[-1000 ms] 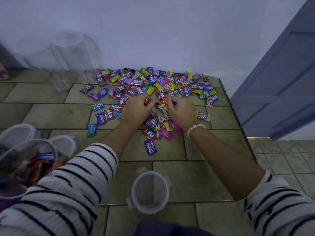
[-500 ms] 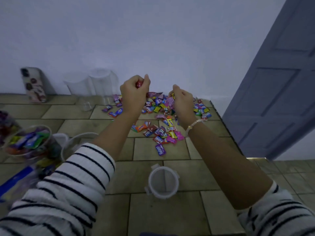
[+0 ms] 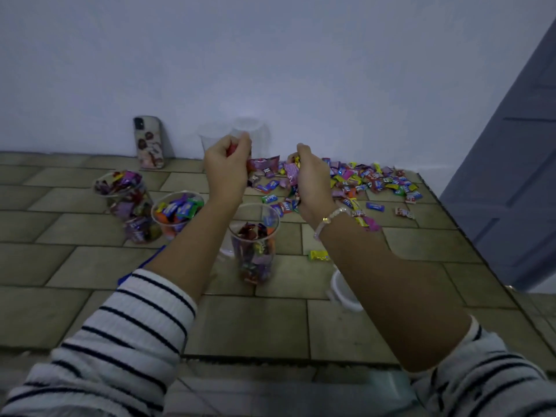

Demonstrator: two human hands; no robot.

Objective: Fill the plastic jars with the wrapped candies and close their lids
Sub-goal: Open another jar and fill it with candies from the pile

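Note:
My left hand (image 3: pixel 227 168) and my right hand (image 3: pixel 311 179) are raised side by side, each gripping a fistful of wrapped candies. Just below and between them stands an open clear plastic jar (image 3: pixel 255 245), partly filled with candies. A loose heap of wrapped candies (image 3: pixel 361 179) covers the tiled surface beyond and to the right of my hands. Two more open jars (image 3: pixel 126 197) (image 3: pixel 177 212), heaped with candies, stand to the left. A round clear lid (image 3: pixel 343 291) lies partly hidden under my right forearm.
Two empty clear jars (image 3: pixel 237 130) stand against the white wall behind my left hand. A phone (image 3: pixel 149 142) in a patterned case leans on the wall at left. A stray yellow candy (image 3: pixel 319 255) lies by my right forearm. The tiled surface (image 3: pixel 448 203) ends at right, near a grey door (image 3: pixel 511 176).
Both hands have lifted out of the candy heap with candies in their grip and moved back over the partly filled jar. The view has tilted up and swung left.

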